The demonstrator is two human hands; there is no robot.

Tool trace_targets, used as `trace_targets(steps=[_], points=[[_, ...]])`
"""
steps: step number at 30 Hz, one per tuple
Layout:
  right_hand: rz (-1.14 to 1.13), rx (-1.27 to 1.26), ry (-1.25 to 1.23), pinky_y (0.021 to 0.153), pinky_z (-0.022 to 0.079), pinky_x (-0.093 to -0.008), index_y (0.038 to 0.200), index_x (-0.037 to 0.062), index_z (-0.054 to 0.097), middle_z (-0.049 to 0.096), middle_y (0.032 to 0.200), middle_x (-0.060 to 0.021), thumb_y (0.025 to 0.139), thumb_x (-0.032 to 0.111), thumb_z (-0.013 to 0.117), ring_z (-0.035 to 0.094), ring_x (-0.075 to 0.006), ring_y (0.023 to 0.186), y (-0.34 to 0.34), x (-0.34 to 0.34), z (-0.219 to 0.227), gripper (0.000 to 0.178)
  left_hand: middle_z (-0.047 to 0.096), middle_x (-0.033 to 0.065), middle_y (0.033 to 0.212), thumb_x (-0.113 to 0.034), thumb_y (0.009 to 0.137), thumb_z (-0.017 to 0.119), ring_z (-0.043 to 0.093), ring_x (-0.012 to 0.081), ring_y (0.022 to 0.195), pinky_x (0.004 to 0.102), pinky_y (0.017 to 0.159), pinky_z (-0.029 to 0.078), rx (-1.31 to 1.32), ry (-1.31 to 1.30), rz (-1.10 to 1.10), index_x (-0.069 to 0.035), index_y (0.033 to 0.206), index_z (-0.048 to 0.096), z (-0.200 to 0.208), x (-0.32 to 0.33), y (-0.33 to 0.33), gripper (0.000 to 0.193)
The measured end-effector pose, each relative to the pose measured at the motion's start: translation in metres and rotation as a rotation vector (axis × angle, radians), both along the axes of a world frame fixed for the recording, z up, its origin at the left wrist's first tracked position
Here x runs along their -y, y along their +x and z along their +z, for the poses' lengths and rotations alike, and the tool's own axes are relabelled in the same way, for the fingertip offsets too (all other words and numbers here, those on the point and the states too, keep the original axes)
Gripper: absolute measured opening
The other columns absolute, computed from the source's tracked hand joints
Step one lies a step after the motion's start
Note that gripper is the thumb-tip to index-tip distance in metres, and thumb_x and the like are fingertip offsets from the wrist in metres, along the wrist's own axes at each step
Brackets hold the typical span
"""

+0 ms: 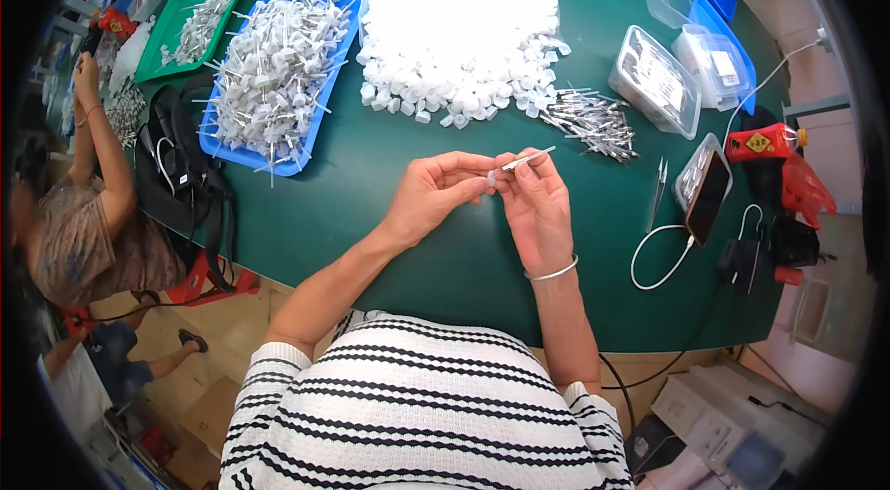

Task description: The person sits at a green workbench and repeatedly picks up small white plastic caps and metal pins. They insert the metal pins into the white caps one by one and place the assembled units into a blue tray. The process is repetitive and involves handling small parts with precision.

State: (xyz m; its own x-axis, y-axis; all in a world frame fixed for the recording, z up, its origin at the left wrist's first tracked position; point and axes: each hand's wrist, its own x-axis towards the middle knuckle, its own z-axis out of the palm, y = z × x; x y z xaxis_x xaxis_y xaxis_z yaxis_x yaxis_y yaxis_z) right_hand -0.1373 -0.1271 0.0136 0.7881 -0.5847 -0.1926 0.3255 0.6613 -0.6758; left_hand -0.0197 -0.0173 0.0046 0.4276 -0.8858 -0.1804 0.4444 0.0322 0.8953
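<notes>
My left hand (pixel 433 194) pinches a small white plastic cap (pixel 491 178) between thumb and fingertips, above the green table. Close beside it, my right hand (pixel 538 207) grips a thin metal-and-white rod (pixel 528 159), tilted up to the right. The two hands nearly meet; whether the rod touches the cap I cannot tell. Beyond them, a clear plastic bag (pixel 454 36) spills many white caps onto the table. A pile of loose metal rods (pixel 593 124) lies just right of the caps.
A blue tray (pixel 311 152) heaped with capped rods stands left, a green tray (pixel 158 63) behind it. At right are clear boxes (pixel 656 82), tweezers (pixel 658 193), a phone (pixel 709 198) with a white cable and a red bottle (pixel 765 142). Another person (pixel 93 212) sits far left.
</notes>
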Motion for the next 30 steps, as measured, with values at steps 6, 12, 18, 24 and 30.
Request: trace_targets(steps=[6,12,18,24,30], points=[[-0.091,-0.060,-0.112,0.082,0.048,-0.0287,0.102,0.0025,0.052,0.063,0.098,-0.0123,0.090,0.006,0.057,0.062,-0.0165,0.088,0.000,-0.003,0.009,0.014,0.066,0.0109,0.104,-0.010,0.090,0.059,0.065,0.0152,0.088,0.0241,0.073,0.052,-0.171,0.021,-0.035,0.002,0.114,0.059,-0.003,-0.003,0.011,0.027],[-0.162,-0.099,-0.432,0.080,0.052,-0.0294,0.103,-0.0004,0.051,0.063,0.098,-0.0134,0.088,0.000,0.059,0.063,-0.0166,0.086,-0.002,-0.003,0.014,0.017,0.065,0.0124,0.103,-0.009,0.090,0.059,0.065,0.0177,0.090,0.0244,0.076,0.054,-0.447,-0.012,-0.069,0.000,0.114,0.057,0.000,-0.005,0.014,0.026],[-0.161,-0.116,-0.407,0.078,0.053,-0.0299,0.098,-0.0004,0.052,0.063,0.094,-0.0134,0.088,0.000,0.059,0.063,-0.0166,0.083,0.000,-0.006,0.014,0.013,0.065,0.0110,0.099,-0.008,0.089,0.059,0.066,0.0169,0.090,0.0227,0.076,0.055,-0.493,-0.003,-0.068,-0.001,0.112,0.057,-0.001,-0.005,0.014,0.024],[-0.141,-0.077,-0.261,0.073,0.052,-0.0283,0.099,0.0016,0.052,0.064,0.090,-0.0124,0.089,0.005,0.060,0.064,-0.0162,0.078,-0.001,-0.004,0.005,0.013,0.066,0.0104,0.097,-0.010,0.089,0.060,0.066,0.0172,0.089,0.0225,0.074,0.056,-0.442,0.044,-0.041,-0.001,0.110,0.057,0.002,-0.004,0.012,0.023],[-0.154,-0.100,-0.261,0.072,0.050,-0.0259,0.096,0.0021,0.055,0.064,0.089,-0.0107,0.088,0.007,0.062,0.063,-0.0144,0.076,-0.001,-0.005,0.008,0.012,0.066,0.0113,0.099,-0.009,0.089,0.060,0.066,0.0172,0.090,0.0226,0.074,0.056,-0.445,0.005,-0.056,-0.002,0.110,0.058,-0.001,-0.006,0.013,0.022]])
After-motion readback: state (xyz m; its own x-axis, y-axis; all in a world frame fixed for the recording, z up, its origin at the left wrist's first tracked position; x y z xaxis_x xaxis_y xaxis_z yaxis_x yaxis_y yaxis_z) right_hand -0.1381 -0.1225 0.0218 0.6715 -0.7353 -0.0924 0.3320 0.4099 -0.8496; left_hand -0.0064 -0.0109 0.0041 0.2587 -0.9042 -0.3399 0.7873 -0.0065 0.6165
